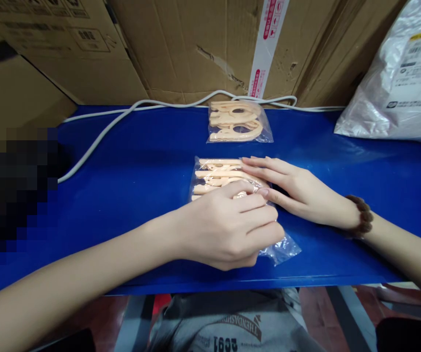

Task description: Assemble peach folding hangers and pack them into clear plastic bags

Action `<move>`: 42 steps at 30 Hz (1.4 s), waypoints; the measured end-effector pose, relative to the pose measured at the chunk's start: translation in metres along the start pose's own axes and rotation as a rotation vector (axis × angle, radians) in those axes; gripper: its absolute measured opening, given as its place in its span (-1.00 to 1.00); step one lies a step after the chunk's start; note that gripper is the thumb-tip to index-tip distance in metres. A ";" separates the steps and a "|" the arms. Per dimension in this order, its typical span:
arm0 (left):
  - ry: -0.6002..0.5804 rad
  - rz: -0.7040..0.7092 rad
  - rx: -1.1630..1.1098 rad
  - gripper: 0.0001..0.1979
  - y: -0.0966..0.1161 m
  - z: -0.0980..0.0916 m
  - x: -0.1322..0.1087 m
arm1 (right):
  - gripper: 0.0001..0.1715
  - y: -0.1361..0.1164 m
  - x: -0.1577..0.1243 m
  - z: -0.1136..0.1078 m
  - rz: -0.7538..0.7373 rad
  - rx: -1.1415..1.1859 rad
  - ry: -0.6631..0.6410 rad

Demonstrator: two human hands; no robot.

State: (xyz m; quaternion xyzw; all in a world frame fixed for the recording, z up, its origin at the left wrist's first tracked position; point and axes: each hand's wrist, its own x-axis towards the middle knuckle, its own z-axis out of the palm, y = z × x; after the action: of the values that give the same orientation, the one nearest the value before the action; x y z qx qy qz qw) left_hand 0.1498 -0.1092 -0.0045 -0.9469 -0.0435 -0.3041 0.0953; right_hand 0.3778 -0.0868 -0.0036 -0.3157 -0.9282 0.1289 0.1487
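A clear plastic bag [217,169] of peach-coloured plastic pieces, shaped like folding hangers, lies on the blue tabletop before me. My left hand [234,222] reaches across its lower half, fingers curled and closed on the bag's film; its fingertips are partly hidden. Flat and stretched out, the fingers of my right hand [293,188] rest on the bag's upper right edge, the thumb near my left index finger. Loose film [281,249] pokes out below my left hand. Farther back lies a second clear bag [237,122] with similar curved peach pieces, touched by neither hand.
A white cable [133,105] runs along the back of the blue table [140,171]. Cardboard boxes [195,49] stand behind it. At the back right leans a white plastic parcel [397,88] with a label. The table's front edge is close to my lap.
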 end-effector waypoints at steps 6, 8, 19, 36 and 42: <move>0.060 0.027 0.095 -0.81 0.011 -0.002 0.004 | -0.20 0.000 -0.002 0.002 -0.023 -0.099 -0.064; 0.075 0.043 0.043 -0.78 0.011 -0.004 0.003 | -0.13 -0.001 -0.003 0.002 -0.024 -0.116 -0.073; -0.028 0.070 -0.139 -0.67 0.015 -0.007 0.003 | -0.10 -0.002 -0.003 0.002 -0.020 -0.100 -0.106; -0.032 0.192 0.217 -0.75 0.030 -0.009 -0.001 | -0.42 -0.001 0.023 -0.008 0.120 0.043 -0.005; 0.022 0.275 0.244 -0.70 0.027 -0.006 -0.002 | -0.51 -0.010 0.071 -0.008 0.370 -0.076 -0.109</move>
State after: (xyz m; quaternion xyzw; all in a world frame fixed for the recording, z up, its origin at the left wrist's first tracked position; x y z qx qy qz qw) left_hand 0.1485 -0.1369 -0.0056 -0.9219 0.0507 -0.2910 0.2505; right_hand 0.3219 -0.0490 0.0206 -0.4789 -0.8653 0.1357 0.0600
